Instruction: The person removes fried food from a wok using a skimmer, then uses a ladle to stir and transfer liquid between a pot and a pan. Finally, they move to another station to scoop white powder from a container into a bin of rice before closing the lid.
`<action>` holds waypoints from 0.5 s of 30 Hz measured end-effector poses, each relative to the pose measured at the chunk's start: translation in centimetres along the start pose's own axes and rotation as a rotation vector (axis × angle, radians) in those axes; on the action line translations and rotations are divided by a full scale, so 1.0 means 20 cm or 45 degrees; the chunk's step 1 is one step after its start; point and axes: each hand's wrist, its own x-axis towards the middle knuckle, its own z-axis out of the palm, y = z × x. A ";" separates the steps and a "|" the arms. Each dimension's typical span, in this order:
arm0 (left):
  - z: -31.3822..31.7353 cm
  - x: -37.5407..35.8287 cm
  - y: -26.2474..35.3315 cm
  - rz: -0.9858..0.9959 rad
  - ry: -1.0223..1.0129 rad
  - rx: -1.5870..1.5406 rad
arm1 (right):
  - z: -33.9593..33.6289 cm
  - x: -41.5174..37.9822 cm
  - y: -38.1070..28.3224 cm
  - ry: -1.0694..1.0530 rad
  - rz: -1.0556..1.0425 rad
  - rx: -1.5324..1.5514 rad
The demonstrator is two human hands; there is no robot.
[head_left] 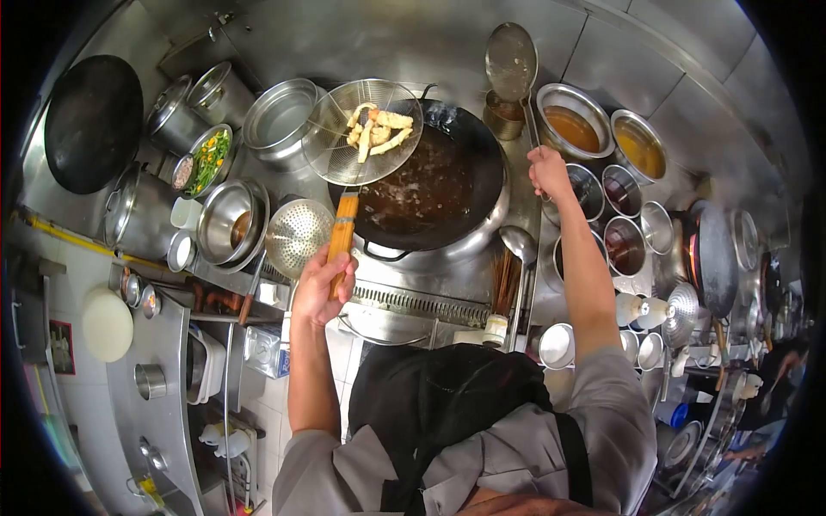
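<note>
My left hand (323, 282) is closed around the wooden handle of a wire skimmer (330, 146). Several pale golden fried strips (379, 133) lie in its mesh, over the left side of a black wok (486, 163). Dark liquid (422, 193) with small bubbles fills the wok's bottom. My right hand (549, 172) grips the thin handle of a long-handled fine-mesh skimmer (511, 64), whose round head is raised at the back, above a small metal pot (504, 119).
Bowls of orange liquid (571, 129) and yellow liquid (639, 155) stand right of the wok. A ladle (518, 243) rests at its front right. On the left are a perforated strainer (298, 239), nested steel bowls (225, 225) and chopped greens (209, 162). Another person (779, 378) is at far right.
</note>
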 end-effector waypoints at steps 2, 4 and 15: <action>-0.01 -0.02 0.00 -0.004 -0.006 -0.005 | 0.03 0.15 0.14 0.115 -0.114 -0.364; -0.01 -0.02 0.01 -0.006 -0.014 -0.013 | 0.02 0.25 0.27 0.193 -0.125 -0.871; 0.05 0.10 0.41 -0.013 -0.279 -0.093 | 0.20 -0.23 -0.16 -0.015 -0.159 0.594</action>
